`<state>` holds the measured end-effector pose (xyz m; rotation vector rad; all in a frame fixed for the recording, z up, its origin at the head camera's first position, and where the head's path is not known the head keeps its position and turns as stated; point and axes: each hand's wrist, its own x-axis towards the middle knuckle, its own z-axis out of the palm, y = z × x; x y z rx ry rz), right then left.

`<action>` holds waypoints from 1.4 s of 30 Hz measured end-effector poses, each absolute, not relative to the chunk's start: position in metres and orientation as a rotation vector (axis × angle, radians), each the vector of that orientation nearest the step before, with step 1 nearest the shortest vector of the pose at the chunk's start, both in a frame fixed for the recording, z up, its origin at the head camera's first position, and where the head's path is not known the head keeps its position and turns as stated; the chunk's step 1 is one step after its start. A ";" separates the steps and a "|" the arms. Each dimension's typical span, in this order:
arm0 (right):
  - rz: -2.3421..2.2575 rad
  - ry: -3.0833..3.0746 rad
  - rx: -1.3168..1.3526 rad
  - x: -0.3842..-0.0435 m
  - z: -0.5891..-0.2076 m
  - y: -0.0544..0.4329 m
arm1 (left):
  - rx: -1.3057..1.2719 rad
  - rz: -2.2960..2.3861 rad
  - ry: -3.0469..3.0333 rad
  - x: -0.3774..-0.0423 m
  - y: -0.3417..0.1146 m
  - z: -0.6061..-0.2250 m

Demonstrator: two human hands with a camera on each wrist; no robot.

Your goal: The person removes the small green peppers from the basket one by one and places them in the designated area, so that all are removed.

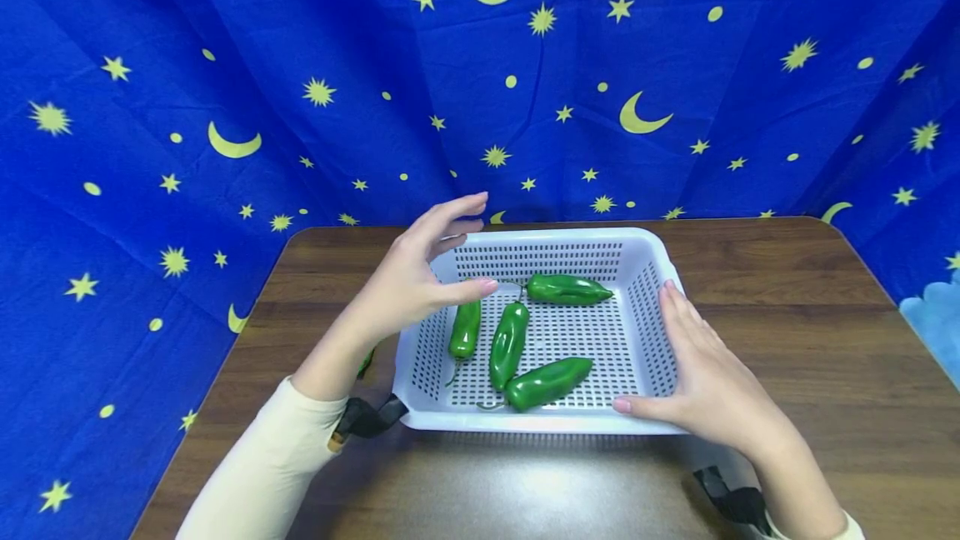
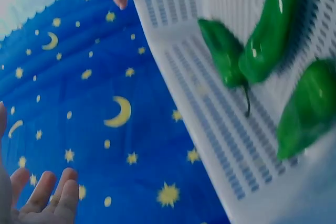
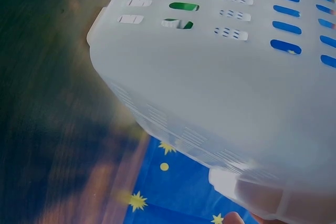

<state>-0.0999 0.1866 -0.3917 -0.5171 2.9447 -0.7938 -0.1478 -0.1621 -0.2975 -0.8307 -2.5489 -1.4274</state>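
A white plastic basket point(image 1: 540, 422) with slotted walls sits on the table, holding several green peppers point(image 1: 550, 383). Over its left end hovers my left hand point(image 1: 408, 273), fingers spread and curved, with nothing in its grasp. The left wrist view shows the same hand point(image 2: 47, 200) apart from the rim. At the right end, my right hand point(image 1: 712, 382) lies along the outside of the rim with fairly straight fingers, its thumb reaching over the front corner. In the right wrist view the basket's outer wall point(image 3: 210, 77) hides most of that hand.
Another green thing, likely a pepper point(image 1: 366, 363), lies on the wooden table point(image 1: 810, 315) left of the basket, mostly hidden by my left forearm. A blue curtain point(image 1: 420, 57) with yellow moons and stars hangs behind the table and down its left side.
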 end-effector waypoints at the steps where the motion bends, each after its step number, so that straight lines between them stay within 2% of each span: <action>1: -0.793 2.947 -0.521 -0.100 -0.392 0.187 | -0.849 -1.465 -2.547 -0.148 -0.158 -0.299; 13: -0.797 2.941 -0.514 -0.100 -0.391 0.186 | -0.915 -1.876 -2.639 -0.153 -0.127 -0.330; 21: -0.793 2.968 -0.553 -0.100 -0.393 0.186 | -0.826 -2.079 -2.664 -0.153 -0.110 -0.360; 28: -0.791 2.951 -0.531 -0.100 -0.392 0.186 | -0.807 -1.987 -2.809 -0.148 -0.099 -0.383; 42: -0.785 2.942 -0.518 -0.100 -0.391 0.186 | -1.073 -1.730 -3.023 -0.150 -0.093 -0.408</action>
